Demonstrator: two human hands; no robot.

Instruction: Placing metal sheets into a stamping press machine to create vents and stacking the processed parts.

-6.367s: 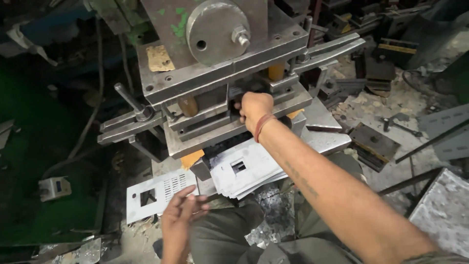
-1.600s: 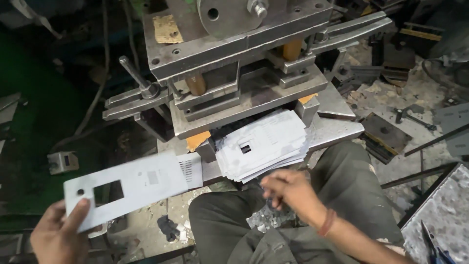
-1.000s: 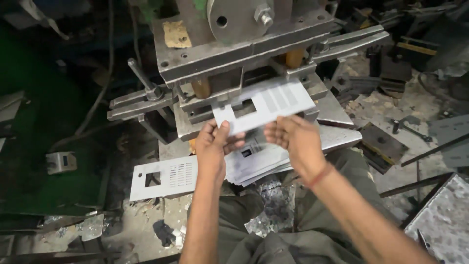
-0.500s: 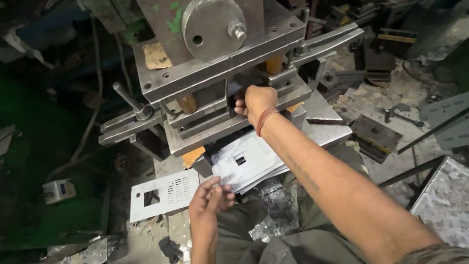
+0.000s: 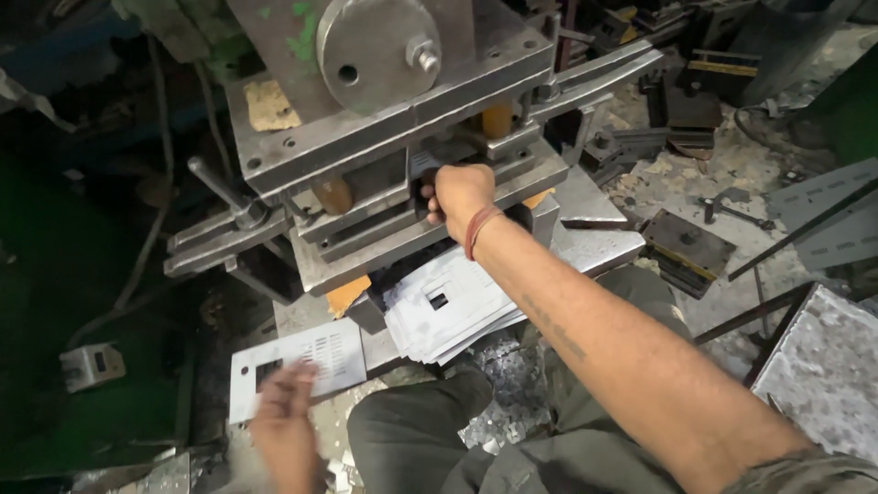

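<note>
A worker seated at a heavy grey steel punch press [image 5: 402,137] reaches the right hand [image 5: 460,195] into the gap between the press's upper and lower blocks, fingers curled and pressed together there; what the grip closes on is hidden inside the slot, so it cannot be told whether a sheet is pinched. A red thread band circles that wrist. Just below the press bed, a fanned stack of thin pale metal plates with small square cut-outs [image 5: 448,306] rests within easy reach above the worker's knees, apparently kept there so each piece can be fed without stretching. The left hand [image 5: 285,416], blurred with motion, lies low and to the side, fingers loosely spread over the edge of a single flat grey rectangular plate with a square window and rows of slots [image 5: 297,366], which sits on the cluttered workshop floor apart from the stack. Silvery metal offcuts [image 5: 508,402] litter the ground between the knees, and dark steel die blocks [image 5: 686,252] lie scattered to the right.
</note>
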